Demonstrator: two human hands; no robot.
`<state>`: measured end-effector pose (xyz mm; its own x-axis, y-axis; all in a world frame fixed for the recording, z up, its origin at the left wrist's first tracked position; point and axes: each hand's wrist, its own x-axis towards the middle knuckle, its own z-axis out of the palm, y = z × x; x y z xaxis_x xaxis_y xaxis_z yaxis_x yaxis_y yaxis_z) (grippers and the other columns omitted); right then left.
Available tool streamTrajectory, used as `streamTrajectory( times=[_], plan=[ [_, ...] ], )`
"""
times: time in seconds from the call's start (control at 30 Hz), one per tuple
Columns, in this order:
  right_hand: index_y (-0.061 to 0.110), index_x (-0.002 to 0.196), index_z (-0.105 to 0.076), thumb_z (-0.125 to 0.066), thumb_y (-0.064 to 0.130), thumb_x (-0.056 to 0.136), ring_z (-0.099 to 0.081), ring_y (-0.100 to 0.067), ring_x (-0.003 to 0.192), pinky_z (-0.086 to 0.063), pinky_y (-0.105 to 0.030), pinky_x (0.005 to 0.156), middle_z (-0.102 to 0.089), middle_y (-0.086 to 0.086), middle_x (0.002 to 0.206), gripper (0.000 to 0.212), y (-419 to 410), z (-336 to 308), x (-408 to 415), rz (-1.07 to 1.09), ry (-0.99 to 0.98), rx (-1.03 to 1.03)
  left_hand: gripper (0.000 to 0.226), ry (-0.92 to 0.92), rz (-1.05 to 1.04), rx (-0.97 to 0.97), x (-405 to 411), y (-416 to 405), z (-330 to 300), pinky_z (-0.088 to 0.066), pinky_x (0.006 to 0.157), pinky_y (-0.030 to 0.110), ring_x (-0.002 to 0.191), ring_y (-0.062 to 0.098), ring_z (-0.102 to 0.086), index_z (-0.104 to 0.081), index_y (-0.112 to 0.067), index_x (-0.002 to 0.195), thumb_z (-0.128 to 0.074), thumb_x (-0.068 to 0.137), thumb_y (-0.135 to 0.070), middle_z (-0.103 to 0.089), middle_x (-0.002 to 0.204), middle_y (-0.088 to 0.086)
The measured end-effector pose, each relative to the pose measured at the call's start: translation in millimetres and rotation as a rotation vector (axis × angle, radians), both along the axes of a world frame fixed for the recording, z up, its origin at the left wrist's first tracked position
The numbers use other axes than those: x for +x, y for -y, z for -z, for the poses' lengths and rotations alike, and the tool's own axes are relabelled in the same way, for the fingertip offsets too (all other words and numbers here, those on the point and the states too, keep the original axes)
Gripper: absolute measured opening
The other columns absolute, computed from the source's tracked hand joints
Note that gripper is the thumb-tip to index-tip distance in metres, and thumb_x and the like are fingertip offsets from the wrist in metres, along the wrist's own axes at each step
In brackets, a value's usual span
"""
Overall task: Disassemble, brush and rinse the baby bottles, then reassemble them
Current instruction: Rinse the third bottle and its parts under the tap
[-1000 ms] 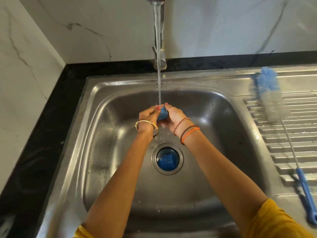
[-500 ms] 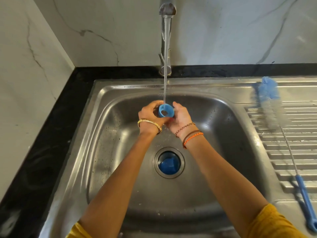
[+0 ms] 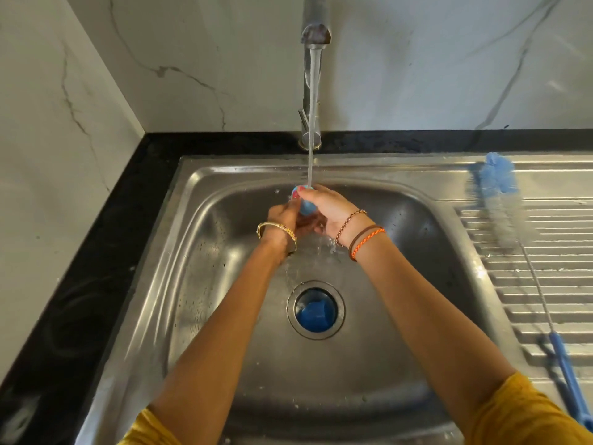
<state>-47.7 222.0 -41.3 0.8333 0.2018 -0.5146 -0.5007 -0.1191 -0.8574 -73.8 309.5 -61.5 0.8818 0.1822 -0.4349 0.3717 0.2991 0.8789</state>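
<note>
A small blue bottle ring (image 3: 306, 205) sits under the running stream from the tap (image 3: 314, 33), over the steel sink (image 3: 205, 284). My right hand (image 3: 327, 208) grips it from above and the right, its fingers wrapped over the top. My left hand (image 3: 284, 218) is cupped just below and to the left, touching the ring's underside. Most of the ring is hidden by my fingers. Water splashes off my hands into the basin. No bottle body shows in view.
A blue object (image 3: 315, 311) lies in the drain opening. A bottle brush (image 3: 500, 203) with blue and white bristles and a blue handle rests on the ribbed draining board (image 3: 561, 284) at right. Black countertop (image 3: 96, 252) borders the sink at left and behind.
The ring was held open side up with both hands half a second ago. It is turned on edge now and mostly covered by my right hand, while my left has dropped below it.
</note>
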Motion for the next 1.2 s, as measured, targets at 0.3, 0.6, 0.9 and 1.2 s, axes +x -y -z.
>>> streamTrajectory(
  times=[0.3,0.6,0.9,1.2],
  plan=[
    [0.008,0.096,-0.057,-0.055,0.020,0.092,-0.059,-0.019,0.077,-0.056,-0.032,0.071,-0.055,-0.008,0.086,0.013,7,-9,0,0.070,0.040,0.131,0.030,0.086,0.298,0.526,8,-8,-16,-0.052,0.084,0.040,0.081,0.034,-0.064,-0.065,0.009,0.092,-0.057,0.091,-0.021,-0.067,0.084,0.019],
    [0.009,0.087,-0.056,-0.056,0.008,0.090,-0.059,-0.020,0.078,-0.055,-0.034,0.063,-0.059,-0.009,0.086,0.003,4,-34,-6,0.129,0.022,0.343,0.015,0.300,-0.001,0.735,-1,-12,-34,-0.053,0.072,0.027,0.073,0.012,-0.061,-0.073,0.000,0.089,-0.073,0.078,-0.010,-0.071,0.080,0.013],
    [0.007,0.124,-0.058,-0.068,0.001,0.079,-0.056,-0.027,0.112,-0.052,-0.035,0.086,-0.058,-0.013,0.125,0.046,10,-45,-8,-0.021,0.286,-0.176,0.024,0.137,0.021,0.369,-15,-5,-26,-0.059,0.064,0.027,0.060,0.017,-0.063,-0.065,0.012,0.095,-0.072,0.072,0.007,-0.063,0.065,0.004],
    [0.006,0.116,-0.063,-0.064,-0.014,0.076,-0.055,-0.021,0.112,-0.047,-0.027,0.092,-0.060,-0.011,0.123,0.045,13,-56,-13,-0.193,0.619,-0.243,0.055,0.313,0.114,0.495,-12,-4,-42,-0.049,0.088,0.029,0.101,0.019,-0.059,-0.050,-0.007,0.124,-0.071,0.074,0.002,-0.060,0.114,0.009]
  ],
)
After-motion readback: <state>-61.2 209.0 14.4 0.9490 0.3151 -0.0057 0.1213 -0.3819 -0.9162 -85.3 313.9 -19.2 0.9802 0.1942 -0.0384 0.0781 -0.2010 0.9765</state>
